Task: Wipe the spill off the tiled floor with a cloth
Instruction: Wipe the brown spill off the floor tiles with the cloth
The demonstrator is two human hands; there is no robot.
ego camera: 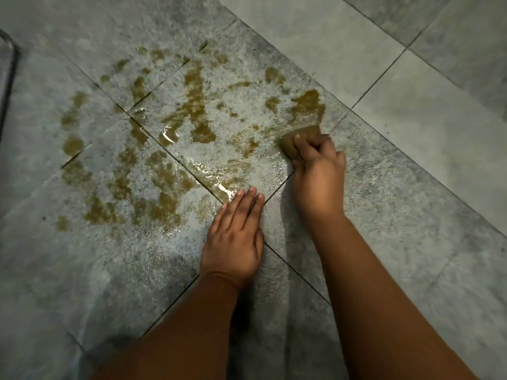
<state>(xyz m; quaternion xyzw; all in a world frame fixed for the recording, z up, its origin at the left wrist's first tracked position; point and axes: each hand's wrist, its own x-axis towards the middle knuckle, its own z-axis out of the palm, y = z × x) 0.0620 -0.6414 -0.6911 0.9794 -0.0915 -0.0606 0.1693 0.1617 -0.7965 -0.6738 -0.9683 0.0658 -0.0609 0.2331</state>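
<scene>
A brown, patchy spill (pixel 197 105) spreads in smears and blobs over several grey floor tiles (pixel 397 187), with wet shiny streaks along the grout lines. My right hand (pixel 318 165) is clenched on a small brown-stained cloth (pixel 304 134), pressing it on the floor at the spill's right edge. Most of the cloth is hidden under my fingers. My left hand (pixel 236 237) lies flat on the tile, palm down, fingers together, its fingertips touching the wet near edge of the spill.
A dark curved bar or cable (pixel 8 78) runs along the left edge of the view. Dry grey tiles (pixel 411 64) extend to the upper right and the lower right.
</scene>
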